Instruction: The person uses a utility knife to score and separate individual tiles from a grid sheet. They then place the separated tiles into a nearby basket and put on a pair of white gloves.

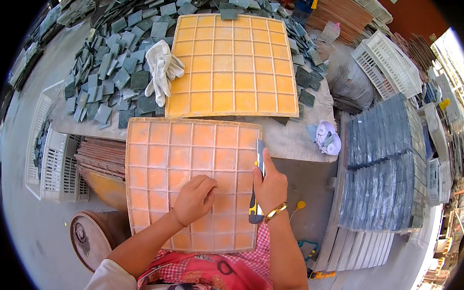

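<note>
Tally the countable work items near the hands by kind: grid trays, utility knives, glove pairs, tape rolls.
Orange grid trays: 2, one under the left hand at, one farther up the table at
Utility knives: 1, in the right hand
White glove pairs: 1
White tape rolls: 1
Total: 5

Both our forearms come up from the lower edge, bare, sleeves at the elbows. Left hand (195, 198) curled in a loose fist, knuckles up, palm down. Right hand (269, 186) closed in a grip, thumb extended forward, bracelet on wrist.
</note>
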Demonstrator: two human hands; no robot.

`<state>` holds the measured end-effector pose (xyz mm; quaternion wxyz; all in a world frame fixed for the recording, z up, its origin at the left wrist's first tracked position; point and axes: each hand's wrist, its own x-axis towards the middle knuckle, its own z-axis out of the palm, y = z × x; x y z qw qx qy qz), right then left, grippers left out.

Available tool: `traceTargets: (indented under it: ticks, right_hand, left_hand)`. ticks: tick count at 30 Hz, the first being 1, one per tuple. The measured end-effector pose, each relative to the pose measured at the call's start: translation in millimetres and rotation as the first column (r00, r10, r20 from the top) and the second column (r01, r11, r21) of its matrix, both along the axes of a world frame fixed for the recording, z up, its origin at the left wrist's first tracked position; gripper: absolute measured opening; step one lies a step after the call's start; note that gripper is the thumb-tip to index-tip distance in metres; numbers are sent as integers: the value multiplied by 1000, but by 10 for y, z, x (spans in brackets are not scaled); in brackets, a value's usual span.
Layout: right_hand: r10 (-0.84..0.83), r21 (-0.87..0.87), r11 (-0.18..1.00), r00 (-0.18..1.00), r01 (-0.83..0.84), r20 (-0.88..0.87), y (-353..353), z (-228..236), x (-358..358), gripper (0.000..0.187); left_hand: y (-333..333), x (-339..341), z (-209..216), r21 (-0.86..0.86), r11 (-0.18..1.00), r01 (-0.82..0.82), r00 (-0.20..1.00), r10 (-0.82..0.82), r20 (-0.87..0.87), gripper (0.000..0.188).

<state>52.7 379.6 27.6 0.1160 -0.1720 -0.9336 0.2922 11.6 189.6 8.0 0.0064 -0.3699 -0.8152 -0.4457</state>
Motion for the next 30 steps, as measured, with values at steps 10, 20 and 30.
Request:
traceTargets:
  ticks: [10,20,30]
  right_hand:
    - [-97,-94,990,994,102,52,-53,90,-28,51]
    - [-201,-438,893,962,102,-186,107,-3,291,48]
    - [-271,-548,814,961,194,-61,158,-22,816,52]
  left_hand:
    - [-8,-15,-3,40,999,25,1000,-25,16,15]
    - [169,-223,142,4,996,84,996,-84,-29,15]
    - [821,-760,107,-303,953,25,947,-120,-297,14]
